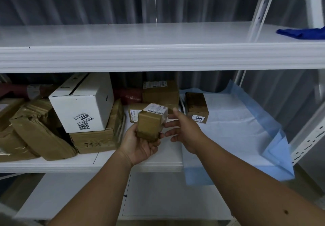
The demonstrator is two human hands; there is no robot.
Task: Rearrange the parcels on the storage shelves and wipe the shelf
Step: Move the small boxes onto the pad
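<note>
Presently, the left hand [140, 144] gripped a small brown taped cardboard parcel [152, 121] above the middle white shelf's [52, 166] front edge; the right hand [184, 130] hovered spread beside it. A one-handed grip risked dropping it.

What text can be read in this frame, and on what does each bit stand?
"3008": sticker on the white box, above a QR code.
"3004": sticker on the small brown box on the blue sheet.
Handwritten digits on the carton under the white box: too faint to read.
Label on the parcel in the left hand: too blurred.
Label on the rear box: too small.
</note>
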